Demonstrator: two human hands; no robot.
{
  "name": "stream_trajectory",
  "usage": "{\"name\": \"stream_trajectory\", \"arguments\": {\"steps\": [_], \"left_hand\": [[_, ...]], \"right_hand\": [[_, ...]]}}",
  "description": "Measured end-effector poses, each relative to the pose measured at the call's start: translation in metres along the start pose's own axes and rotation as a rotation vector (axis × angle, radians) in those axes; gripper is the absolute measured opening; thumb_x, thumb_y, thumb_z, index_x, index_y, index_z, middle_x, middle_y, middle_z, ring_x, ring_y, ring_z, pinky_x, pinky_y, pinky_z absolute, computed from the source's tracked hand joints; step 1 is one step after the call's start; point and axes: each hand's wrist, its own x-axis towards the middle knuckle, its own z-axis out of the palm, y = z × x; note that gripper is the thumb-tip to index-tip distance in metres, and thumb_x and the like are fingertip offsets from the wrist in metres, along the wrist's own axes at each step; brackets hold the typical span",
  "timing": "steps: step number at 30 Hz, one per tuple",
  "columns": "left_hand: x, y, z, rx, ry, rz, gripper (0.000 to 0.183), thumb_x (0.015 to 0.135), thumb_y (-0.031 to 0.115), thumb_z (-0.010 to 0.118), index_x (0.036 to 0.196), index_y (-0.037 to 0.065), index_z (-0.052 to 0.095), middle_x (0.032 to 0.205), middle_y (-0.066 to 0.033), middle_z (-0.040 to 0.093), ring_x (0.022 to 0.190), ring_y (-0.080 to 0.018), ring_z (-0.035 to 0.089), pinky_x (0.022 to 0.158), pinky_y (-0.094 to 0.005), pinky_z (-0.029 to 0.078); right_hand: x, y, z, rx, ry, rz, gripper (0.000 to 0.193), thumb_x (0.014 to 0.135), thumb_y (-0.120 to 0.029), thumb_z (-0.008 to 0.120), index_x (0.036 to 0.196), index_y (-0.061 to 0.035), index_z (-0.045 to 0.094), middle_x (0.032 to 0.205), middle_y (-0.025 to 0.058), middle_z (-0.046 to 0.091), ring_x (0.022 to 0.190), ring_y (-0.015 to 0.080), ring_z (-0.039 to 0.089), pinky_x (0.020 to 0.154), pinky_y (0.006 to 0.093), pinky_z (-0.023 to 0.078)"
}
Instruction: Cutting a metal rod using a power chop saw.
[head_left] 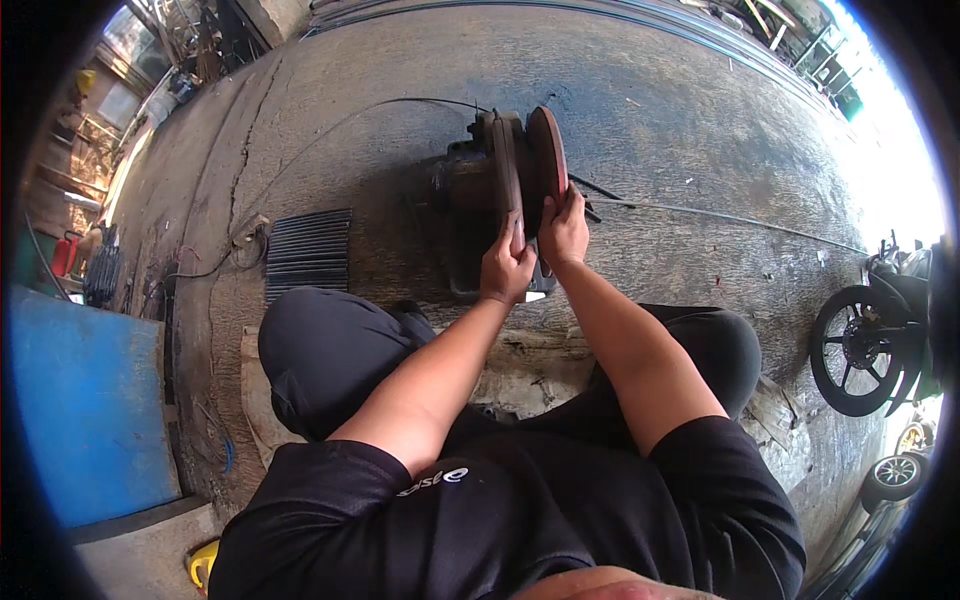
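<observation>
In front of me on the floor stands a dark cut-off saw (467, 185). A thin, brownish wheel-like part (506, 175), seen almost edge-on, is at its right side; I cannot tell whether it is a disc or the guard. My left hand (508, 266) grips its lower near edge with closed fingers. Just to the right, my right hand (564, 232) pinches the near rim of a reddish-brown cutting disc (548, 152). This disc is upright, slightly tilted, with a narrow gap between it and the saw at the top. My palms hide the lower parts of both.
Dark metal bars (308, 252) lie side by side left of the saw. A cable (340, 122) curves behind it, and a thin rod (730, 213) stretches right. A blue panel (85, 405) stands at left, a motorcycle wheel (856, 350) at right. My bent knees flank the saw.
</observation>
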Motion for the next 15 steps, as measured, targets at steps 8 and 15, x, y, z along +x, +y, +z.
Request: {"name": "stream_trajectory", "arguments": {"steps": [8,15], "left_hand": [[-0.0003,0.0003,-0.0010,0.007,-0.032,-0.029,0.063,0.077,0.010,0.061,0.138,0.014,0.042,0.118,-0.0242,0.059,0.102,-0.0412,0.060,0.084,-0.0433,0.051],[0.0001,-0.0012,0.0002,-0.002,0.003,0.022,0.063,0.077,0.009,0.061,0.137,0.013,0.043,0.119,-0.0240,0.058,0.103,-0.0412,0.059,0.086,-0.0430,0.051]], "right_hand": [[0.0007,0.0017,0.0016,-0.020,0.012,-0.004,0.049,0.093,-0.032,0.050,0.132,-0.0061,0.039,0.120,0.0176,0.052,0.102,0.0401,0.057,0.080,0.0487,0.048],[0.0012,0.0012,-0.0005,-0.014,-0.027,0.023,0.050,0.093,-0.033,0.049,0.133,-0.0056,0.038,0.124,0.0198,0.051,0.105,0.0411,0.056,0.084,0.0489,0.047]]}}
